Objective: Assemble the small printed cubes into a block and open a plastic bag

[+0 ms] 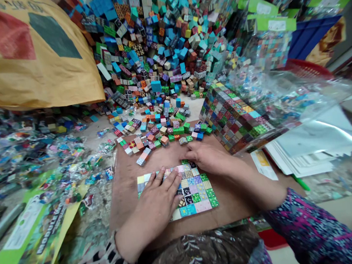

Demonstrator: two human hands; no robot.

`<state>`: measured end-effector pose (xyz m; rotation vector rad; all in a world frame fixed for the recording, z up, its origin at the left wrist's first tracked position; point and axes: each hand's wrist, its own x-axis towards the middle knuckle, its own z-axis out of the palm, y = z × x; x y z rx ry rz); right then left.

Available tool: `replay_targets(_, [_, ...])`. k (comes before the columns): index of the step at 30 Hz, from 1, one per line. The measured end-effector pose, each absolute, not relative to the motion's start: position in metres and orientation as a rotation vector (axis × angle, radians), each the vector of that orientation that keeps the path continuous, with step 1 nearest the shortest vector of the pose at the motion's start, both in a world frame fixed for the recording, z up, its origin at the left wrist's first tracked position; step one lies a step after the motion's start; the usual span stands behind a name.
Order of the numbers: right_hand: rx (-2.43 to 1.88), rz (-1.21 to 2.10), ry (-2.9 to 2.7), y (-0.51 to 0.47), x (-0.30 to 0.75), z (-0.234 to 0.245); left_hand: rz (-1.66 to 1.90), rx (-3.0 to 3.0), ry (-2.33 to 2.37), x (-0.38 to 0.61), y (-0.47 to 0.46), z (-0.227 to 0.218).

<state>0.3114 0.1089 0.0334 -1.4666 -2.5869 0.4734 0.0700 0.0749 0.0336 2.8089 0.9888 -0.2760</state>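
A flat layer of small patterned cube blocks lies on the brown board, packed side by side in rows. My left hand rests flat across its left part, fingers stretched and slightly spread, hiding some of the blocks. At the layer's upper right edge, my right hand has its fingers bent together around a small green and black block, which is partly hidden. The layer's right edge is uneven near that corner. Loose blocks lie just beyond the hands.
A large heap of colourful blocks rises at the back. A stacked block bundle stands at right, beside clear bags and white sheets. Left are a yellow sack, small bagged pieces and a green-edged package.
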Motion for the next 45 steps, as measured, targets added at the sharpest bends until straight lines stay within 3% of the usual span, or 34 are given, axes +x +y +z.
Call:
replay_targets(15, [-1.568,0.406,-2.642,0.112,0.306,0.048,-0.23,2.8,1.009,0.07,0.074,0.033])
replay_targets(29, [-2.241,0.262,-2.158,0.094,0.316,0.045,-0.264,2.839,0.991,0.07,0.076,0.032])
replay_targets(45, [-2.119,0.399,-2.227,0.122,0.31,0.041,-0.148,2.839,1.009,0.066,0.074,0.025])
